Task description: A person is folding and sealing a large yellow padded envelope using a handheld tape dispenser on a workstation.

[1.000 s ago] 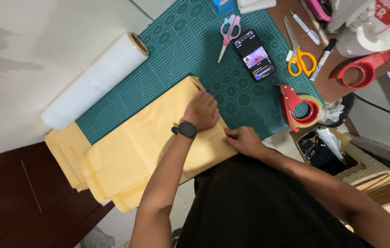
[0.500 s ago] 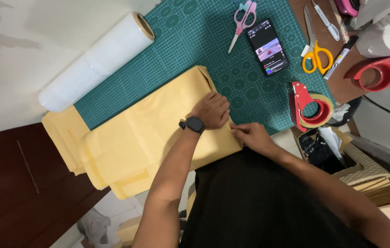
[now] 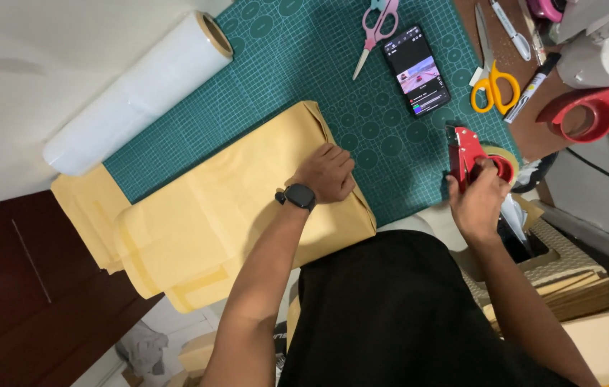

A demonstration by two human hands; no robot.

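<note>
The yellow paper-wrapped parcel (image 3: 247,193) on the green cutting mat (image 3: 283,64) is pinned flat under the left hand (image 3: 329,172), probably so the fold doesn't pop open, while the red tape dispenser (image 3: 473,154) beside it is gripped by the right hand (image 3: 480,197).

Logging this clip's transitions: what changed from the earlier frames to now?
The right hand left the yellow paper package and moved right, taking hold of the red tape dispenser. The left hand stays pressed on the package; scissors and phone lie unmoved.
</note>
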